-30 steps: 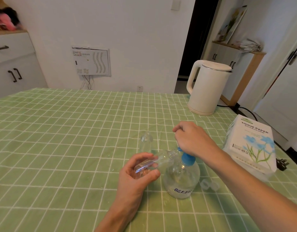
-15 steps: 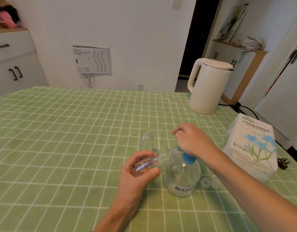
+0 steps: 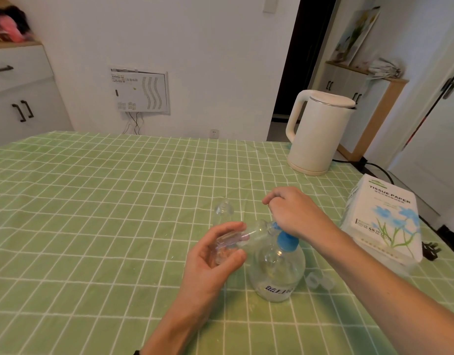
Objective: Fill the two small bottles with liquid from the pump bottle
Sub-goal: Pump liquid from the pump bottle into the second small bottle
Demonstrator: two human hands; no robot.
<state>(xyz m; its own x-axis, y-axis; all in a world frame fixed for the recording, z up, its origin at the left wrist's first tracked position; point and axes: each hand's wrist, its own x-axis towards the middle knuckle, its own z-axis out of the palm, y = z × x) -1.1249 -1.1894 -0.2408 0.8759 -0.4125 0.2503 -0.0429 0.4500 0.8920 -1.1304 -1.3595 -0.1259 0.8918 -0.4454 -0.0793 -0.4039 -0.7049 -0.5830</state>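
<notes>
In L hand (image 3: 215, 254) grip, 1st small bottle (image 3: 254, 233) is held tilted, mouth at nozzle of pump bottle (image 3: 277, 272). Pump head is covered by R hand (image 3: 295, 213), grip curled over it. 2nd small bottle (image 3: 222, 212) is stood just behind-left of pump bottle, on table (image 3: 92, 226).

left hand (image 3: 213, 257): slightly higher and further from the camera than 1 s ago; grip looser, index finger now stretched along the top of the small bottle (image 3: 249, 235), thumb below it
small bottle: lifted a little, base deeper against the palm; mouth up nearer the blue nozzle (image 3: 275, 226)
right hand (image 3: 295, 213): knuckles marginally lower over the top of the pump bottle (image 3: 277, 270)
liquid level: change not readable
</notes>
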